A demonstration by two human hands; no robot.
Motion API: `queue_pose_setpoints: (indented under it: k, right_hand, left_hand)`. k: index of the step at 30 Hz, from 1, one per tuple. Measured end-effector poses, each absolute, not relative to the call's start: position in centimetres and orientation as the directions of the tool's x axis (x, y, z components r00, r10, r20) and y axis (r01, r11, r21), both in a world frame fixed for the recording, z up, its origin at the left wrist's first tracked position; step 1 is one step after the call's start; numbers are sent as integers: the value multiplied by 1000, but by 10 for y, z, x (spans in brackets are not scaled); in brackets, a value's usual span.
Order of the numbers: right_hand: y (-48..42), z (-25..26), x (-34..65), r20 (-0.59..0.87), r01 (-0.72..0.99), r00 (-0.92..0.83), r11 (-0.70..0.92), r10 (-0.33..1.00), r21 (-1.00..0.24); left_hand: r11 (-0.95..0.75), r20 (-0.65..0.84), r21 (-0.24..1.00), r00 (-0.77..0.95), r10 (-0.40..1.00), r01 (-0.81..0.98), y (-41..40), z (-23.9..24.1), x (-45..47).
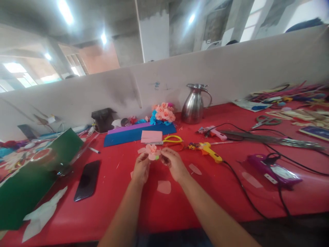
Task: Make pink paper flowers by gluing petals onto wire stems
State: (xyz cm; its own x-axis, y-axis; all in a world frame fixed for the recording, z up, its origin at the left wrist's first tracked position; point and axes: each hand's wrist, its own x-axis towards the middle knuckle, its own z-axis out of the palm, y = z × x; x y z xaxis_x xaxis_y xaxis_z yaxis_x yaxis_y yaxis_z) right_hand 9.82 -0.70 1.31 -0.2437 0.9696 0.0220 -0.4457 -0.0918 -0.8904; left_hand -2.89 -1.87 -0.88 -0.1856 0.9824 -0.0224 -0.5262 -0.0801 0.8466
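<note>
A pink paper flower (151, 151) with a bit of green below it is held up between my two hands over the red table. My left hand (141, 168) pinches its left side. My right hand (175, 164) has its fingers closed at the flower's right edge; the exact spot they grip is too small to make out. Loose pink petal pieces lie around: one cut petal (164, 187) below the hands and another petal (195, 168) to the right. Just beyond the hands are a stack of pink paper (151, 136) and yellow-handled scissors (173, 139).
On the right lie a yellow glue gun (209, 152), a pink glue gun (214, 132), a purple power strip (273, 171) and black cords. A steel jug (193, 106) and a bunch of paper flowers (164, 113) stand behind. Left are a phone (87, 180) and green sheet (28, 192).
</note>
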Motion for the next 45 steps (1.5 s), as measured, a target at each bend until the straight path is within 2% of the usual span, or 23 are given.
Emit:
queue_pose_setpoints:
  k: [8,12,18,25,32,37,45]
  right_hand:
    - [-5,8,94,-83,-354,-246,-169,966,-920]
    - [-9,9,91,-57,-316,-246,-136,967,-939]
    - [-10,12,91,8,-307,-218,-61,976,-950]
    - [-10,11,89,37,-297,-197,-24,980,-955]
    - [-11,13,91,70,-267,-190,17,979,-964]
    - [-8,7,90,122,-232,-191,75,974,-970]
    - [-4,-2,90,177,-166,-182,147,967,-975]
  left_hand:
    - [-67,-58,801,-188,980,-595,-19,-12,-28]
    - [-80,-45,814,-200,979,-575,-20,-11,-28]
    - [-156,98,843,-137,986,-515,-21,-8,-25]
    - [-157,113,830,-114,987,-536,-22,-10,-24]
    - [-176,129,925,-157,979,-337,-21,-18,-23]
    - [-258,210,947,-237,949,-192,-22,-17,-26]
    - [-265,230,950,-203,952,-167,-23,-15,-26]
